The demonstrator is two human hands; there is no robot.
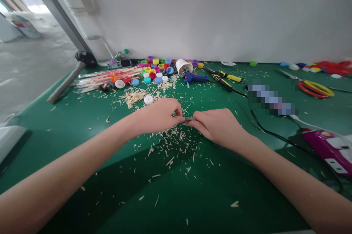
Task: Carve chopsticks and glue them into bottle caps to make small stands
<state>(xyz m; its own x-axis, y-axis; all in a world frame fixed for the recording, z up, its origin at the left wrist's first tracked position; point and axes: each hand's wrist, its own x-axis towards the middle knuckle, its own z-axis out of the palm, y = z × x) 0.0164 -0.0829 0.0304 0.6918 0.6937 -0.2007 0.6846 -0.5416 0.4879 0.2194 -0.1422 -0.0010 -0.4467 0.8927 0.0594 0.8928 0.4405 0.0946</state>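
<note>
My left hand (159,116) and my right hand (217,126) meet over the middle of the green table (82,117). Both are closed in a pinch on a small thin grey piece (188,119) held between their fingertips; I cannot make out what it is. Pale wood shavings (176,138) lie scattered on the table under and around both hands. A white bottle cap (148,99) sits just beyond my left hand.
Several coloured bottle caps (156,69), a tipped white cup (183,67), a blue glue gun (194,78), wrapped chopsticks (107,76) and a hammer (74,74) lie at the back. Yellow-handled tools (225,78), scissors (316,88), a black cable (264,129) and a purple power strip (330,151) are on the right.
</note>
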